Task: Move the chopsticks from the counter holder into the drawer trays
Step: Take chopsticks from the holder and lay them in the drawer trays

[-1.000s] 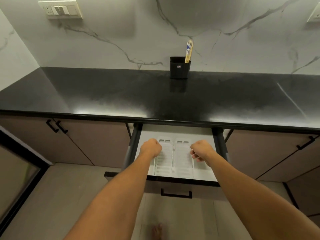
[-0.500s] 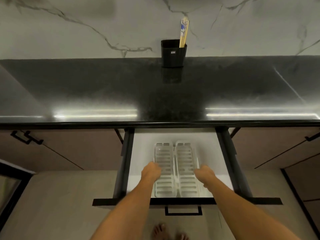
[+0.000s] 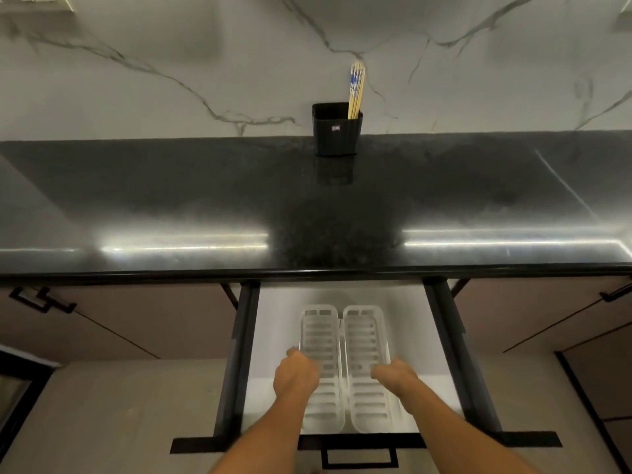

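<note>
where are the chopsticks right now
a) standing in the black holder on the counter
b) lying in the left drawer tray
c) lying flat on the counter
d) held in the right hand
a: the chopsticks stand upright in the black holder at the back of the counter, and the drawer trays hold none.

The holder (image 3: 337,131) hides the bottoms of the chopsticks (image 3: 356,90). The left hand (image 3: 295,376) and right hand (image 3: 396,376) cover bits of the trays (image 3: 364,330), fingers unseen.
</note>
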